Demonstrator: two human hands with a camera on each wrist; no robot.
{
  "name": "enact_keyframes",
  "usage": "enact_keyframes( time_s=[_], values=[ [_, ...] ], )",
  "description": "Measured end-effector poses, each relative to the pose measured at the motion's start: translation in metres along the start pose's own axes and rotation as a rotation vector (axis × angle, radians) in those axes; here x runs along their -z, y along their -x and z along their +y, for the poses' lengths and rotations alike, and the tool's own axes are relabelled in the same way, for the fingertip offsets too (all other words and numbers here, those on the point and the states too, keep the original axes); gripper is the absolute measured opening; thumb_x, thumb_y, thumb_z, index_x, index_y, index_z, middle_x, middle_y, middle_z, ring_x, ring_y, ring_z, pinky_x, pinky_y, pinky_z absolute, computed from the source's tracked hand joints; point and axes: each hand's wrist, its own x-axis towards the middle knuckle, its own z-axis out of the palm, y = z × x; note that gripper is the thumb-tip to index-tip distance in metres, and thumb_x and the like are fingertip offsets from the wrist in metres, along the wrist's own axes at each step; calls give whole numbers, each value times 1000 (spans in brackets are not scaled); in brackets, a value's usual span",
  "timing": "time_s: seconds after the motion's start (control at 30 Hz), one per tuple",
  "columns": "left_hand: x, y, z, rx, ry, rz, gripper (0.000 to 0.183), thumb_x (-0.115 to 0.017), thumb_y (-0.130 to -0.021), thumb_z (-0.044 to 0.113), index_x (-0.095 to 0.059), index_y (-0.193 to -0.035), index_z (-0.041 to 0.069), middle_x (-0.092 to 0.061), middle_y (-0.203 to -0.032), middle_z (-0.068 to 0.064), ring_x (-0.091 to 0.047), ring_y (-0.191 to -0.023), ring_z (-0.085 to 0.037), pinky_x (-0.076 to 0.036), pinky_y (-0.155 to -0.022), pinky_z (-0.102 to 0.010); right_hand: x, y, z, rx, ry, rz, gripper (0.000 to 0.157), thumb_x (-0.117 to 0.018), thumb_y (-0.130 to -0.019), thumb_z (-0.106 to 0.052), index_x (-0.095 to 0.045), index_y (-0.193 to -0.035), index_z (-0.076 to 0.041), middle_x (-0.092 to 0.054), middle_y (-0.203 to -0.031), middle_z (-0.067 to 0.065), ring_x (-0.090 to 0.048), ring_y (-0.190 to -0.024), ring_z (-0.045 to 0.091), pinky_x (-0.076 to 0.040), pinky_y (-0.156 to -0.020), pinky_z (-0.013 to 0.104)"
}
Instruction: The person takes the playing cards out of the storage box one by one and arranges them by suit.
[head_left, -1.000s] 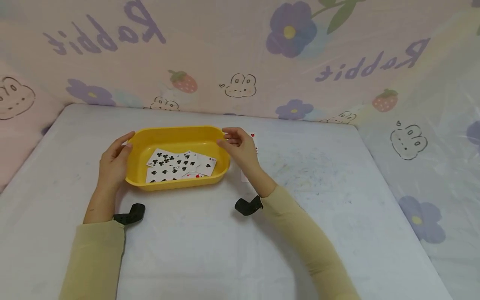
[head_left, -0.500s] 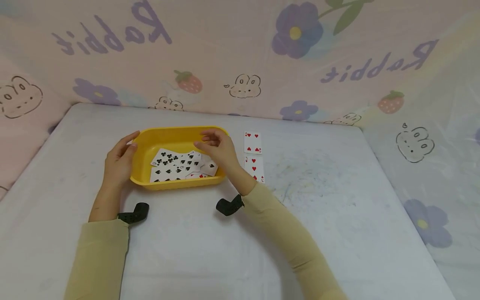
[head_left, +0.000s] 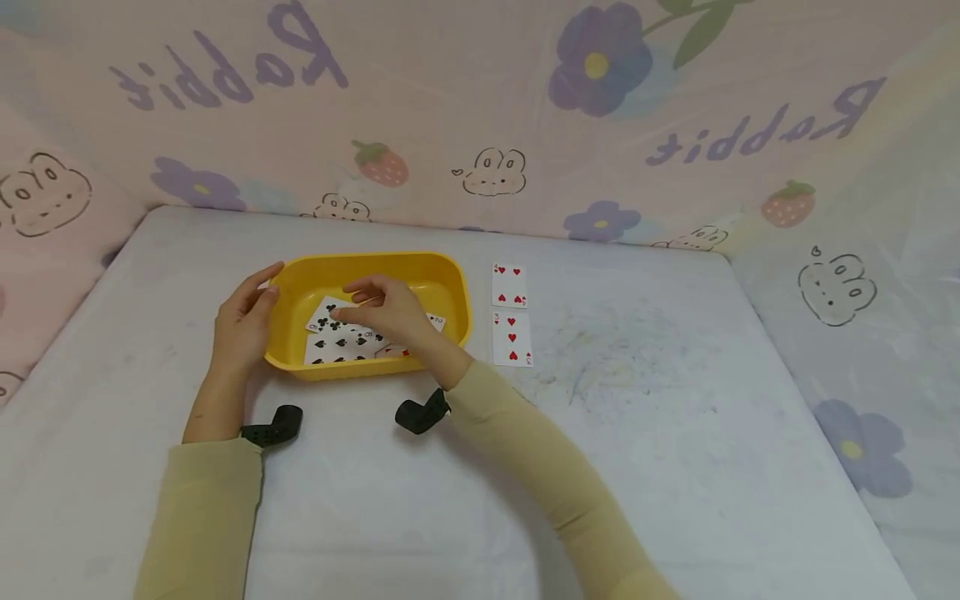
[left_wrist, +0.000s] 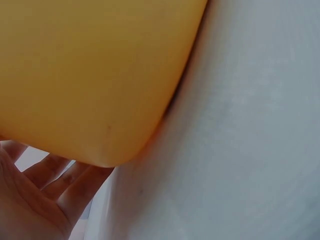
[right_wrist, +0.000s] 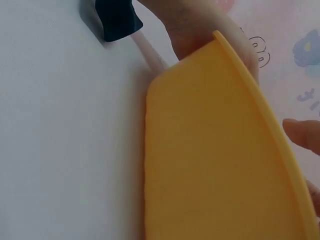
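A yellow plastic basin [head_left: 467,308] holds several loose playing cards lying face up. A clubs card [head_left: 321,315] overlaps a spades card [head_left: 330,343], and a corner marked 2 [head_left: 437,320] shows at the right. My left hand [head_left: 242,325] rests against the basin's left end, thumb and index fingertips at the rim. In the left wrist view its extended fingers [left_wrist: 82,192] touch the outer wall. Over the cards hovers my right hand [head_left: 390,312], thumb and fingers apart with no card between them; it hides part of the pile.
Right of the basin lie a four of hearts [head_left: 509,285] and, nearer, a three of hearts [head_left: 512,339] on the white tabletop [head_left: 637,467]. Black wrist devices [head_left: 273,427] stick out from both sleeves. A printed rabbit-and-flower cloth [head_left: 450,108] hangs behind.
My right hand has moved left from the basin's right rim to over the cards inside, uncovering the two hearts cards. The left hand stays at the basin's left end; the view has shifted slightly.
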Motion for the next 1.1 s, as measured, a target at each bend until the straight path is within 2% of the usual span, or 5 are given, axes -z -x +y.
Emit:
enact_keyframes(
  time_s=[0.2,0.4,0.53,0.8,1.1],
  values=[
    [-1,1,3,-15,1,-1,43,-33,-103,39,-41,-145,36,-47,-141,-15,-45,-121,-27,-41,-104,-41,-9,-6,1,-31,122,-104,51,-80,-78,-32,-63,-122,-13,-61,-121,4,-55,-102,11,-47,-87,23],
    [-1,2,5,-16,-3,3,43,-34,-103,39,-42,-144,35,-49,-138,-16,-46,-116,-24,-44,-98,-32,-14,-11,0,-95,269,-228,59,-83,-74,-32,-61,-127,-20,-56,-129,1,-51,-114,14,-44,-99,27],
    [-1,2,5,-7,0,1,43,-34,-103,39,-42,-144,36,-49,-139,-15,-46,-117,-25,-43,-100,-34,-16,-13,1,-70,374,-272,57,-81,-77,-28,-59,-130,-22,-55,-128,2,-47,-112,15,-40,-98,28],
    [-2,3,4,-4,13,-2,42,-34,-103,39,-42,-144,37,-48,-139,-15,-47,-116,-24,-44,-98,-31,-18,-15,4,-35,748,-229,66,-79,-78,-27,-50,-138,-32,-44,-133,3,-37,-117,21,-29,-96,37],
    [2,3,3,-14,8,-11,42,-34,-103,39,-42,-144,37,-48,-140,-16,-47,-117,-24,-44,-101,-35,-12,-17,7,-95,658,-121,68,-79,-78,-24,-49,-139,-20,-53,-132,4,-47,-113,20,-34,-103,34]
  ],
)
